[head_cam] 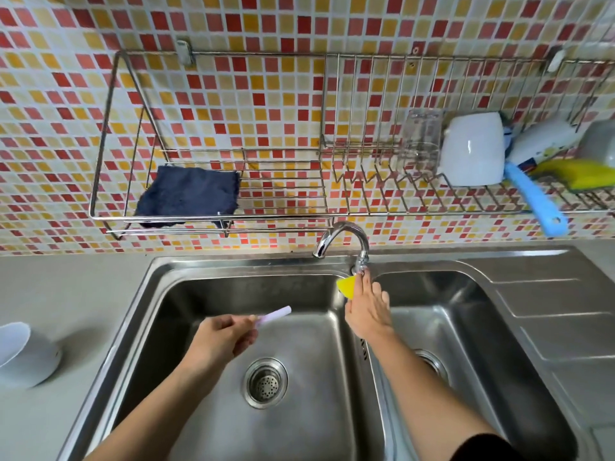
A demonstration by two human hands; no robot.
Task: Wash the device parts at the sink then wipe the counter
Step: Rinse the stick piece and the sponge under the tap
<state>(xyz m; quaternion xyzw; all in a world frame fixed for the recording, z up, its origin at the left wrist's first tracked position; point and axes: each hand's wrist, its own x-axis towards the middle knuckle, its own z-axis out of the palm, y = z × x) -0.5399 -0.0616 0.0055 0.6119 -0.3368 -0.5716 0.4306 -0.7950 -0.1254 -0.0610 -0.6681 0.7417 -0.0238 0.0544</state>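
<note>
Forward, right hand (366,314) at faucet (346,232).

— How are the hands held?
— The left hand (223,334) is curled, with a pale slim part (274,316) pinched at the fingertips.
— And the right?
— The right hand (366,311) is stretched forward with fingers straight. A yellow piece (344,287) is seen at its thumb side, but a grip cannot be confirmed.

One cam only: head-worn, wide-angle, edges bowed. Looks fwd and steeply down over the double sink (239,264), facing the tiled wall (249,28) approx square-on. Close in – sink fills the lower half, wire racks (276,191) sit up top, counter (66,294) at left.
</note>
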